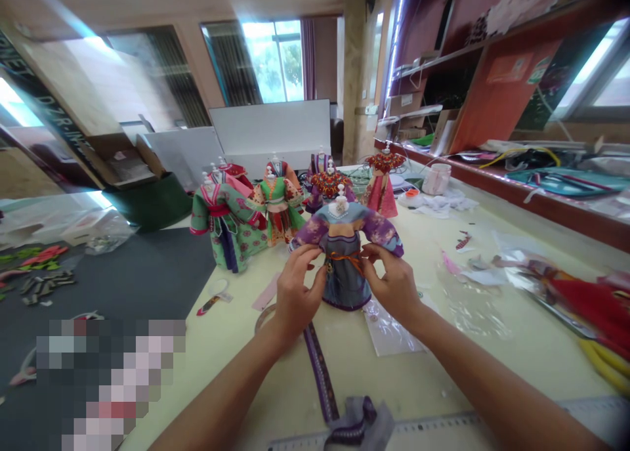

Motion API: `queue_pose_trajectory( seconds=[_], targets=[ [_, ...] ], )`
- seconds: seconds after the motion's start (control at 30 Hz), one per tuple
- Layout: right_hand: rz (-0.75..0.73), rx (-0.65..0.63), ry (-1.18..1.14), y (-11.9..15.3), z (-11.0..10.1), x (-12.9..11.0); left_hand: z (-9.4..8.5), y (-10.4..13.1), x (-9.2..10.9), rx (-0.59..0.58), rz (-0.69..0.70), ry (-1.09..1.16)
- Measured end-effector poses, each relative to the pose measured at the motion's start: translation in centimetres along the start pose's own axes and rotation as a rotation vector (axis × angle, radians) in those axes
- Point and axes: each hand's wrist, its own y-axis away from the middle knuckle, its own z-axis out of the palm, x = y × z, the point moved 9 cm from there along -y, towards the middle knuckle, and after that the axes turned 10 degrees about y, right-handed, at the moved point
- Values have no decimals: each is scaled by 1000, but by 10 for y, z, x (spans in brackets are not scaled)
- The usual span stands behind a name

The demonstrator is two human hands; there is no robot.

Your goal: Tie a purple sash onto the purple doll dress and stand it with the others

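Observation:
A miniature doll dress (347, 280) with purple patterned sleeves and a grey-blue skirt stands upright on a small white stand before me. An orange cord (344, 257) is tied round its waist. My left hand (298, 290) grips the dress at its left side, thumb and fingers curled in at waist height. On the opposite side my right hand (394, 281) pinches the dress near the cord's end. Whether the fingertips hold cloth or cord cannot be made out. A purple patterned ribbon (319, 369) lies on the table below the dress.
Behind stand several other doll dresses, among them a green floral one (236, 231) and a red-pink one (382, 188). A clear plastic ruler (423, 428) runs along the near edge. Plastic bags (394, 329) and scraps lie right; a dark mat (162, 260) lies left.

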Motion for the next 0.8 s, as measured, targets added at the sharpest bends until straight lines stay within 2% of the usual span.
queue_pose_trajectory(
  seconds=[0.17,0.27,0.4,0.53,0.67,0.8],
  targets=[
    [-113,55,17,8,-11,-10,4,-1,10,-14,106,-75],
    [-192,36,26,9,-10,-18,10,-4,11,-58,95,-62],
    [-211,-1,33,9,-6,-17,6,-3,6,-44,15,-15],
    [-204,7,25,13,-8,-12,-6,4,-6,17,-140,-1],
    [-206,-21,21,20,-10,-9,2,11,-15,-80,-249,-28],
    [-233,-52,13,28,-13,-12,11,13,-19,-112,-269,-108]
  ],
)
